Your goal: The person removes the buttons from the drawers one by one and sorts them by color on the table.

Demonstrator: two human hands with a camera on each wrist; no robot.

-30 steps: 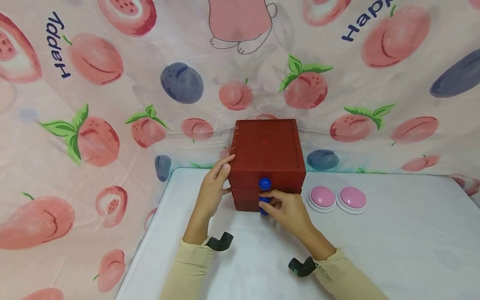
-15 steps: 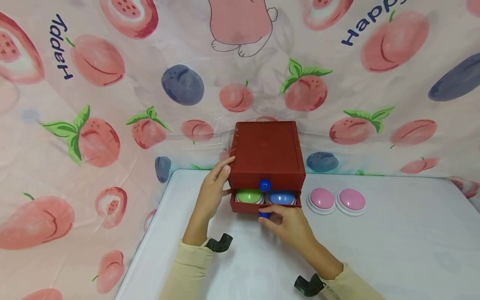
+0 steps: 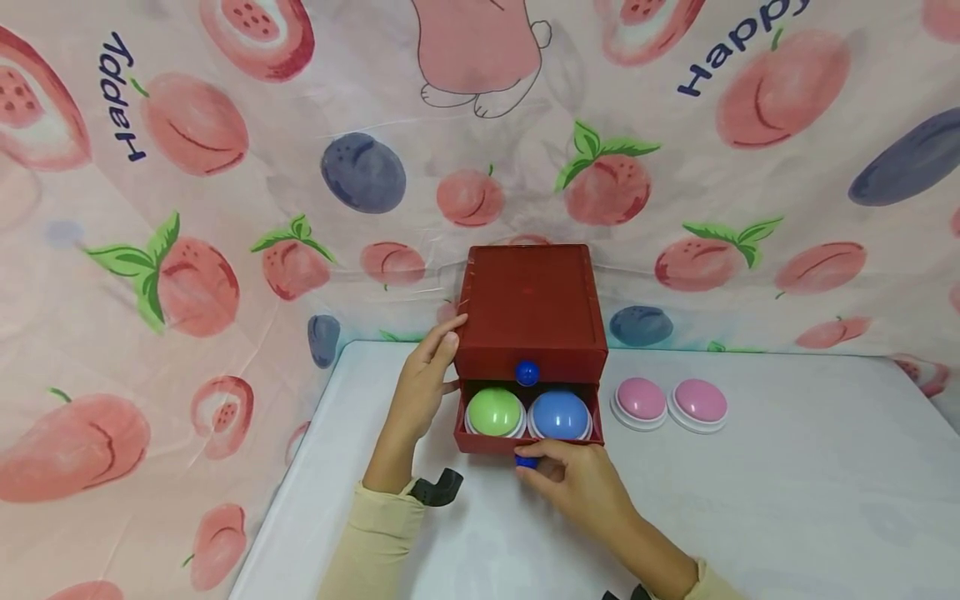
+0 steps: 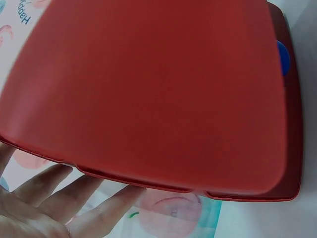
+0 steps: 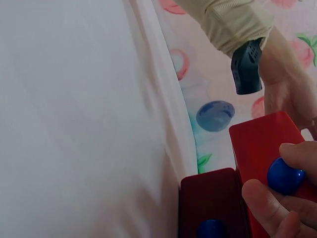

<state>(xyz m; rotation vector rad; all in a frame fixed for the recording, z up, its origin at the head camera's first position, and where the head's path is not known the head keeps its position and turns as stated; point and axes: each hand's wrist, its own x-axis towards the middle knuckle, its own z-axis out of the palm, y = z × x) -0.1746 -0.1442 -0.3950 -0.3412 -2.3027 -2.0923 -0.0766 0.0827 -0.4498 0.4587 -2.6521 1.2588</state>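
Note:
A dark red drawer box (image 3: 528, 300) stands at the back of the table, its upper drawer closed with a blue knob (image 3: 527, 372). The lower drawer (image 3: 491, 446) is pulled out. Inside it sit a green dome button (image 3: 496, 412) and a blue dome button (image 3: 560, 415), side by side on white bases. My right hand (image 3: 588, 492) pinches the lower drawer's blue knob (image 5: 286, 177) between thumb and fingers. Against the box's left side rests my left hand (image 3: 420, 383); its fingers (image 4: 106, 213) stretch along the box edge in the left wrist view.
Two pink dome buttons, a nearer one (image 3: 641, 399) and one further right (image 3: 700, 402), stand on the white table (image 3: 787, 492) right of the box. A fruit-printed cloth (image 3: 525, 167) hangs close behind the box.
My right hand has drawn the lower drawer out toward me by its knob, from closed, bringing the green and blue buttons into view. My left hand has stayed on the box's side.

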